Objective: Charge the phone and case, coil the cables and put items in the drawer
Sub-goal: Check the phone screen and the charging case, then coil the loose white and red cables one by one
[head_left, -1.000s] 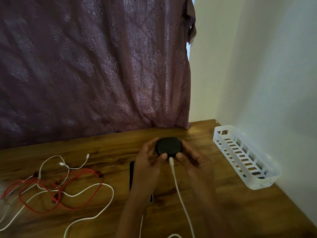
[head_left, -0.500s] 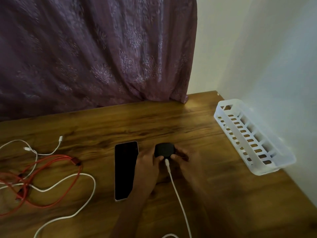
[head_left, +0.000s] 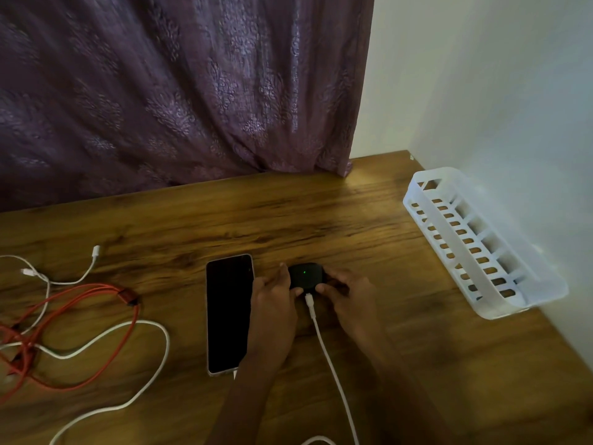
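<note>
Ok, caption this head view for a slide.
Left hand and right hand hold the plugged-in black case beside the phone.

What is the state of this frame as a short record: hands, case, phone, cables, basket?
left hand: holds the black case at its left side
right hand: holds the case at its right side
case: on the table, green light on, white cable plugged into its near side
phone: flat, screen dark, left of the case
loose cables: red cable and white cables, uncoiled, far left
basket: white, by the wall, right
</note>
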A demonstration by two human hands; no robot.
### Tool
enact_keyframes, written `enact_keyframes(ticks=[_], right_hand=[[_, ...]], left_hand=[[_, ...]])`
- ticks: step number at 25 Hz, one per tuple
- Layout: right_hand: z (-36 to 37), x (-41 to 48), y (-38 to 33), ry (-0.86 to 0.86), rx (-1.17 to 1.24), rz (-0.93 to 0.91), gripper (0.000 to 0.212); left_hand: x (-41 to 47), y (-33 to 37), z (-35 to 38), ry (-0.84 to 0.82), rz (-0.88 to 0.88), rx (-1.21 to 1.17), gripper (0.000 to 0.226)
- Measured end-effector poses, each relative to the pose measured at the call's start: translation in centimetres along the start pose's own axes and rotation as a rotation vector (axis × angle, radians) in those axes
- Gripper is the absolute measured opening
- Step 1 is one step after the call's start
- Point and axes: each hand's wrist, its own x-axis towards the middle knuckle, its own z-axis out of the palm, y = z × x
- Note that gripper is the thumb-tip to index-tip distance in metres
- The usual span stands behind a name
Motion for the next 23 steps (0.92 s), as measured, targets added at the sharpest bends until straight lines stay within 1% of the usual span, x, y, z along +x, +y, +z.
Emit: enact_keyframes(ticks=[4, 7, 9, 11, 14, 16, 18, 20, 21, 23], right_hand=[[0.0, 0.0, -0.1, 0.008, -0.056, -0.011, 0.037], [-0.2, -0.2, -0.5, -0.003, -0.028, 0.003, 0.039], [-0.6, -0.5, -0.8, -0.014, 0.001, 0.022, 0.042], [-1.6, -1.1, -1.1, 0.030, 0.001, 0.025, 0.045], [-5.0, -2.6, -1.4, 0.195, 0.107, 0.036, 0.037], [-8.4, -3.5, -0.9, 0.375, 0.138, 0.029, 0.032], [-11.9, -4.0, 0.5, 0.598, 0.054, 0.031, 0.031], [-15.3, -4.4, 2.2, 0.777, -0.080, 0.073, 0.033], [-17.0, -4.6, 3.1, 0.821, -0.116, 0.126, 0.034], [-19.2, -4.6, 4.6, 0.824, -0.122, 0.214, 0.037]], left_hand=[[0.2, 0.1, 0.2, -0.024, -0.016, 0.074, 0.054], [0.1, 0.1, 0.1, -0.043, -0.025, 0.079, 0.056], [-0.2, 0.2, 0.0, -0.012, -0.007, 0.124, 0.058], [-0.4, 1.0, 0.0, 0.040, 0.026, 0.121, 0.060], [-0.9, 4.2, 0.8, 0.011, 0.103, 0.019, 0.059], [-1.3, 7.1, 2.2, -0.056, 0.168, -0.046, 0.057], [-1.7, 10.2, 4.0, -0.117, 0.204, -0.110, 0.054], [-2.1, 13.4, 5.9, -0.224, 0.159, -0.229, 0.053], [-2.2, 15.0, 6.9, -0.302, 0.116, -0.320, 0.053], [-1.9, 17.2, 8.8, -0.451, 0.021, -0.497, 0.051]])
